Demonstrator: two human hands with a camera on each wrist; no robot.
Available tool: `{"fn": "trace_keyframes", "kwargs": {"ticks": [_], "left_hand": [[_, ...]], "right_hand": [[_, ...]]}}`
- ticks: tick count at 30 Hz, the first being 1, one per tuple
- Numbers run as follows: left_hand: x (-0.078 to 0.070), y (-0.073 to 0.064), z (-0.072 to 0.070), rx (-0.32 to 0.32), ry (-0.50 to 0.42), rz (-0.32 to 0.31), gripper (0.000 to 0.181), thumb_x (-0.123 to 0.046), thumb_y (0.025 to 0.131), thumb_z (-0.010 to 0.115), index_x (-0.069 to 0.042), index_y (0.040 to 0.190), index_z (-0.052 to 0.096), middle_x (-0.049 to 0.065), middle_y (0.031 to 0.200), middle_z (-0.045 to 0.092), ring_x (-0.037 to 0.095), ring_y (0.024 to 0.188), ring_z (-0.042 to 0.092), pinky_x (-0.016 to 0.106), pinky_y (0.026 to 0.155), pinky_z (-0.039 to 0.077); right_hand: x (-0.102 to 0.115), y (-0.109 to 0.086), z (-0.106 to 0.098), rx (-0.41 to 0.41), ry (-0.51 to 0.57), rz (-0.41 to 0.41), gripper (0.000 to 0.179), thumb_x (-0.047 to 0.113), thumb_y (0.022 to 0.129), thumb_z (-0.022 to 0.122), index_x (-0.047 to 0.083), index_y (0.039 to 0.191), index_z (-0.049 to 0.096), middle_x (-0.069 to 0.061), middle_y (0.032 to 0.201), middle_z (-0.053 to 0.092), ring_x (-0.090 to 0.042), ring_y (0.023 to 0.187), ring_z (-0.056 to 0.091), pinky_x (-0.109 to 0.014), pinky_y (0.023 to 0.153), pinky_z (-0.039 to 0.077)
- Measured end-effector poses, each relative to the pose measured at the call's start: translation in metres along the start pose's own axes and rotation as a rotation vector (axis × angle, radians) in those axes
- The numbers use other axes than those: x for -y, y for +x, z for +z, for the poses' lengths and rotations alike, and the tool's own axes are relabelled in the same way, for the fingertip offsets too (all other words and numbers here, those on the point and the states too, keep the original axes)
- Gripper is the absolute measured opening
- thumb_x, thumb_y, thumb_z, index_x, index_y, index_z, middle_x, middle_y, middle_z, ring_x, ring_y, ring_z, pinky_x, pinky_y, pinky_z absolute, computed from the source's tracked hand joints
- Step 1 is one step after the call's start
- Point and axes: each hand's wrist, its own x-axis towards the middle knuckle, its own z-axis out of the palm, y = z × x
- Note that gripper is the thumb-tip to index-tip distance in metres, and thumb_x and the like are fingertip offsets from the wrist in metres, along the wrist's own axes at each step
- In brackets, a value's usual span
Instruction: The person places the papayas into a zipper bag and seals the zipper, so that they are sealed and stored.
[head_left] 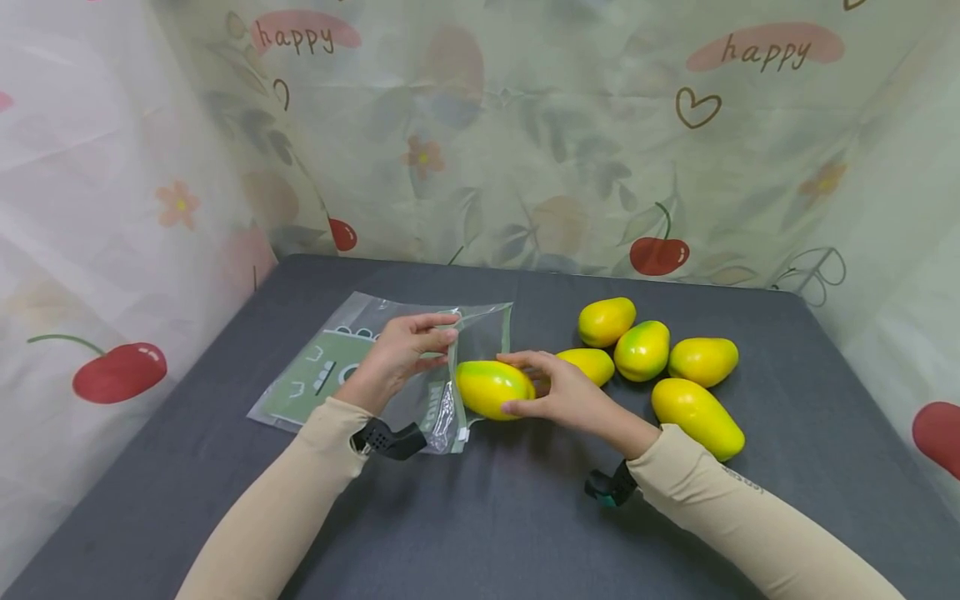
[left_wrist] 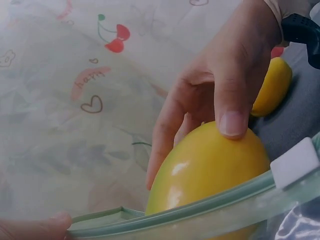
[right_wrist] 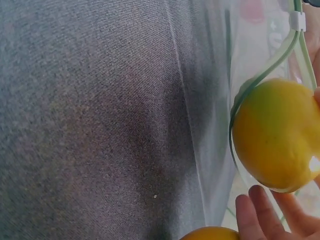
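My left hand (head_left: 405, 354) pinches the upper rim of a clear zip bag (head_left: 300, 379) with a green printed panel. The bag lies partly flat, its mouth spread toward the right. A yellow-green mango (head_left: 491, 390) is at that mouth, its front end inside the rim. My right hand (head_left: 566, 392) grips the mango's rear end, thumb on one side and fingers on the other. In the left wrist view, the green zip strip (left_wrist: 200, 202) crosses in front of the mango, with a white slider (left_wrist: 295, 162) on it. The right wrist view shows the mango (right_wrist: 275, 135) between the bag's parted edges.
Several more mangoes lie on the right of the dark grey table (head_left: 517, 517), among them one mango (head_left: 588, 365) just behind my right hand and another mango (head_left: 697, 418) near the right forearm. A patterned curtain (head_left: 510, 150) stands behind and at both sides.
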Motion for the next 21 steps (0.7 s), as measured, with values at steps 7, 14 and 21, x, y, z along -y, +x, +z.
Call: {"fn": "trace_keyframes", "kwargs": {"ticks": [7, 14, 21], "left_hand": [[0.0009, 0.0018, 0.0002, 0.003, -0.005, 0.008, 0.037, -0.012, 0.093, 0.065, -0.01, 0.13, 0.062, 0.005, 0.111, 0.06, 0.014, 0.084, 0.06, 0.027, 0.079, 0.057], [-0.0016, 0.0008, 0.0014, 0.005, -0.015, 0.002, 0.037, -0.014, 0.093, 0.065, -0.011, 0.129, 0.062, 0.003, 0.106, 0.06, 0.015, 0.083, 0.059, 0.027, 0.08, 0.057], [-0.0028, -0.0007, 0.0015, 0.012, -0.027, -0.008, 0.036, -0.015, 0.093, 0.065, -0.011, 0.129, 0.062, 0.002, 0.104, 0.06, 0.015, 0.084, 0.058, 0.026, 0.079, 0.057]], "right_hand": [[0.001, 0.0019, -0.0009, -0.012, 0.022, 0.001, 0.063, 0.027, 0.082, 0.079, 0.01, 0.137, 0.052, -0.006, 0.139, 0.054, -0.028, 0.119, 0.057, -0.043, 0.095, 0.051], [0.005, 0.0031, 0.001, -0.018, 0.03, 0.027, 0.062, 0.027, 0.082, 0.079, 0.008, 0.135, 0.053, -0.009, 0.136, 0.054, -0.028, 0.116, 0.057, -0.04, 0.094, 0.052], [0.0049, 0.006, 0.0063, -0.013, 0.032, 0.025, 0.057, 0.025, 0.083, 0.078, 0.008, 0.133, 0.058, -0.013, 0.116, 0.05, -0.031, 0.111, 0.058, -0.036, 0.091, 0.054]]}}
